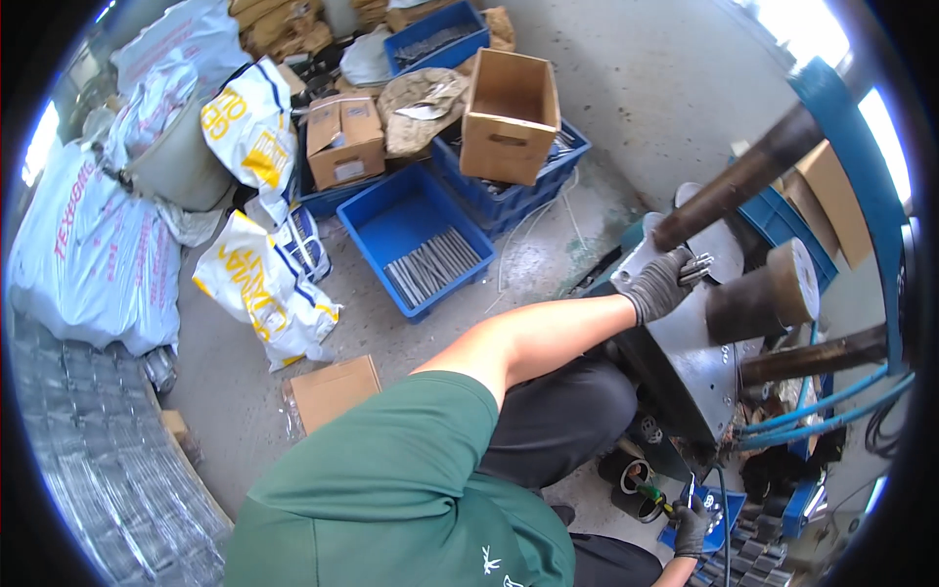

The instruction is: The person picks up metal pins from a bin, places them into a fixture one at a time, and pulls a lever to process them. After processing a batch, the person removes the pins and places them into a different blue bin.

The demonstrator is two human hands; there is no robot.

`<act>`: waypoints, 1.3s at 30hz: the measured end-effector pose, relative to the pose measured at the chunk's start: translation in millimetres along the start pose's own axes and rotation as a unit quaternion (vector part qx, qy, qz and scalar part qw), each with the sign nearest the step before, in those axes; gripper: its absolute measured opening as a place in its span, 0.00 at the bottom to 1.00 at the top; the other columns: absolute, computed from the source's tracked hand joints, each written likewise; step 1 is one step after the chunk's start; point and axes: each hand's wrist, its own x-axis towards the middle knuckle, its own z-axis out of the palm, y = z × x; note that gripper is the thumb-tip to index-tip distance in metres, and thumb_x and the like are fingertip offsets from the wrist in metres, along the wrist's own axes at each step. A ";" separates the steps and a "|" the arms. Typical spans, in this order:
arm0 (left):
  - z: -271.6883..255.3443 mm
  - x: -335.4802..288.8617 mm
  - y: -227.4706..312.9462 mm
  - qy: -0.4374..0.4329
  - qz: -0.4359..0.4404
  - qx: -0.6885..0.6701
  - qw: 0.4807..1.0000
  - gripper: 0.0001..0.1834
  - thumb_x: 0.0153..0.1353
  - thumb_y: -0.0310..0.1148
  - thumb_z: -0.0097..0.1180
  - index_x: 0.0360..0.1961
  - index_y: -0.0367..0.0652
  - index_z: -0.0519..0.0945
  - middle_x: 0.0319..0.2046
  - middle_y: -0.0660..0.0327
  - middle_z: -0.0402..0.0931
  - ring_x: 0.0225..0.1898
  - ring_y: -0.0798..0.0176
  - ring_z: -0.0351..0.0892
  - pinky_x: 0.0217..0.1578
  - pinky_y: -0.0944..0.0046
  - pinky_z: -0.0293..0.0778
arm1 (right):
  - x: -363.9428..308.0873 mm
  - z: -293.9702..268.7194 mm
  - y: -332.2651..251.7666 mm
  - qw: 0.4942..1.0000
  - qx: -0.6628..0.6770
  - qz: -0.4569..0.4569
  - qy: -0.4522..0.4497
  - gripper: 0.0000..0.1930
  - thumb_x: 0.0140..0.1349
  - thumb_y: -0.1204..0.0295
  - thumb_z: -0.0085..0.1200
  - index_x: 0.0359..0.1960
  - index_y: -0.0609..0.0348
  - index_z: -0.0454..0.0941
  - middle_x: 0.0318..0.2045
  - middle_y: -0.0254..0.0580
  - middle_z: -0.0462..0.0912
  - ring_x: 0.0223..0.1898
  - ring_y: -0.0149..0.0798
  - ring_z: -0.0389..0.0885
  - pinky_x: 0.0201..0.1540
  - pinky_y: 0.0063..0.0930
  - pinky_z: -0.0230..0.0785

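My left hand, in a dark grey glove, reaches out over the steel machine plate. It is closed round several short metal rods, whose ends stick out past the fingers. At the lower right, my right hand, gloved too, is closed beside a blue tray of small metal parts. A thin, light-coloured piece rises from its fingers, too small to name. Close to those fingers, a green-and-yellow handled tool leans in a dark round container.
Thick steel columns and blue hoses surround the machine. A blue crate with metal rods stands on the floor, near an open cardboard box on another crate. Sacks and wrapped stacks line the left.
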 end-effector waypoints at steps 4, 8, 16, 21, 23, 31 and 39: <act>17.0 -20.8 42.5 0.151 0.011 0.010 0.988 0.08 0.73 0.35 0.57 0.47 0.44 0.75 0.25 0.69 0.66 0.21 0.75 0.64 0.25 0.70 0.72 | -2.3 -7.9 11.8 0.999 0.017 0.025 0.040 0.22 0.51 0.79 0.57 0.51 0.67 0.76 0.31 0.42 0.81 0.21 0.33 0.77 0.20 0.24 0.69; -32.8 -61.5 130.8 0.213 -0.030 0.179 0.960 0.13 0.68 0.42 0.66 0.43 0.46 0.78 0.29 0.67 0.77 0.24 0.72 0.76 0.21 0.68 0.76 | 1.7 -7.6 14.5 0.998 -0.006 0.056 -0.010 0.26 0.51 0.79 0.57 0.56 0.68 0.74 0.32 0.43 0.82 0.21 0.33 0.77 0.20 0.25 0.68; -404.6 -121.4 237.6 0.209 -0.188 0.362 0.889 0.20 0.51 0.33 0.74 0.45 0.43 0.80 0.30 0.55 0.82 0.32 0.58 0.85 0.26 0.54 0.80 | 16.6 -8.8 20.3 0.996 -0.031 0.077 -0.039 0.29 0.51 0.78 0.58 0.59 0.68 0.73 0.34 0.43 0.82 0.22 0.33 0.78 0.21 0.25 0.69; -443.5 -130.0 255.4 0.275 -0.395 0.682 0.551 0.29 0.39 0.29 0.75 0.45 0.31 0.82 0.42 0.40 0.85 0.44 0.39 0.87 0.41 0.43 0.84 | 3.9 -24.8 27.8 0.993 -0.058 0.096 -0.021 0.28 0.52 0.78 0.57 0.59 0.68 0.74 0.34 0.42 0.83 0.24 0.34 0.79 0.23 0.25 0.72; -427.1 -119.7 252.0 0.298 -0.433 0.663 0.533 0.25 0.43 0.27 0.74 0.45 0.31 0.83 0.45 0.39 0.85 0.45 0.40 0.86 0.43 0.43 0.84 | 3.1 -22.3 27.2 0.994 -0.056 0.096 -0.015 0.29 0.52 0.77 0.57 0.59 0.68 0.75 0.35 0.42 0.83 0.24 0.34 0.80 0.24 0.24 0.73; -496.5 -104.0 214.0 0.608 -0.288 0.447 0.589 0.28 0.47 0.21 0.72 0.51 0.29 0.78 0.56 0.37 0.78 0.55 0.40 0.79 0.56 0.45 0.76 | 21.0 10.6 12.6 0.994 -0.066 0.087 -0.030 0.18 0.50 0.76 0.56 0.45 0.69 0.78 0.27 0.42 0.80 0.22 0.36 0.77 0.24 0.28 0.68; -526.0 -122.3 168.1 0.456 -0.364 0.607 0.540 0.20 0.61 0.30 0.55 0.53 0.33 0.80 0.51 0.37 0.82 0.52 0.38 0.84 0.52 0.54 0.78 | 36.4 20.6 6.6 0.983 -0.136 0.104 -0.059 0.23 0.50 0.76 0.55 0.51 0.65 0.80 0.30 0.39 0.82 0.23 0.33 0.79 0.24 0.25 0.70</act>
